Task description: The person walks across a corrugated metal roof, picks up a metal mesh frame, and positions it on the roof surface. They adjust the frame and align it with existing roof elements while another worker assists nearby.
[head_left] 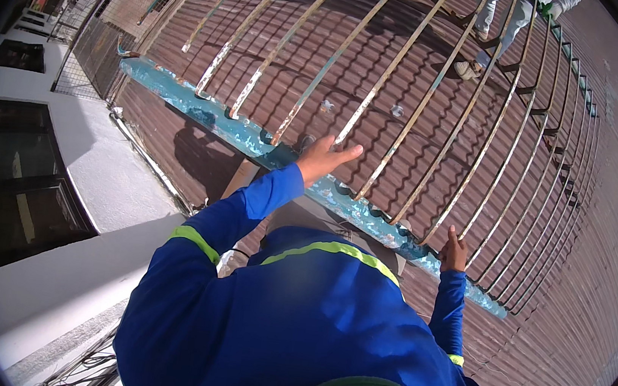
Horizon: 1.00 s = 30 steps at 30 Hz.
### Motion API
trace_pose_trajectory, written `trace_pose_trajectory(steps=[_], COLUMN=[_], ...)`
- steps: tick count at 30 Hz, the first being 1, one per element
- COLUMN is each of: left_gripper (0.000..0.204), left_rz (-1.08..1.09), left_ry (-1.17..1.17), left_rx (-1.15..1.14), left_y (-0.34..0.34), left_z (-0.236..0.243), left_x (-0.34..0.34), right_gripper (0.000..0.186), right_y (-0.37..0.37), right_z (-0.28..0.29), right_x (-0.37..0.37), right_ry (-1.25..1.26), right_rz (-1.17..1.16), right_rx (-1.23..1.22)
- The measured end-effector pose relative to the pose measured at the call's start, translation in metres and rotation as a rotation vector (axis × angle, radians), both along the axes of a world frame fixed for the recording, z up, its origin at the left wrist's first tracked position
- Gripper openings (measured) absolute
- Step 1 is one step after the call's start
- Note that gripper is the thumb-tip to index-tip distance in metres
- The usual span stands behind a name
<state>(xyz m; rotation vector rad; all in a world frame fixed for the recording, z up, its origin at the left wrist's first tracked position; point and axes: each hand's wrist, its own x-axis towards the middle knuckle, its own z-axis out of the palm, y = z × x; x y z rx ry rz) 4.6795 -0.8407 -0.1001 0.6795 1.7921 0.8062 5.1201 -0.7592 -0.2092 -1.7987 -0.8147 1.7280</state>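
A brown corrugated roof (611, 250) fills most of the head view, its left edge running beside a white wall (125, 164) with dark windows (16, 152). We see a grille of rusty bars (400, 58), flaked with white paint, spread across the roof; the bars' near ends meet a teal beam (239, 133), its paint chipped, which slants from the roof's left edge toward the near right. The left hand (322, 159), in a blue sleeve (263, 194), lies over the beam at the foot of one bar, one digit extended to the right; its other fingers are hidden, so we cannot tell whether it grasps. The right hand (454, 252), thumb raised, is at the beam farther right, among the bar ends; we cannot tell its grip. Toward the roof's far side we note a co-worker's trousers (516, 30) and green glove (552, 9).
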Motion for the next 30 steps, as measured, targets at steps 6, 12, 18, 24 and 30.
trace_pose_trajectory(steps=[6,12,18,24,30], left_gripper=[0.081,0.088,0.074,0.112,0.094], left_rz=[-0.060,-0.045,-0.013,0.107,0.045], left_ry=[0.189,0.205,0.178,0.060,0.045], left_rx=[-0.060,-0.077,-0.080,-0.004,0.031], left_y=[0.103,0.126,0.133,0.118,0.160], left_z=[-0.044,-0.050,0.027,0.081,0.043], left_x=[-0.089,-0.155,-0.233,-0.328,-0.467], right_gripper=[0.037,0.036,0.037,0.035,0.033], right_y=[0.081,0.105,0.103,0.127,0.174], right_z=[-0.026,-0.020,0.035,0.111,0.068], right_x=[-0.100,-0.153,-0.234,-0.328,-0.469], right_ry=[0.017,0.015,0.073,0.049,0.077], right_rz=[-0.065,-0.031,0.044,0.079,0.078], right_rx=[-0.102,-0.149,-0.034,0.022,-0.039])
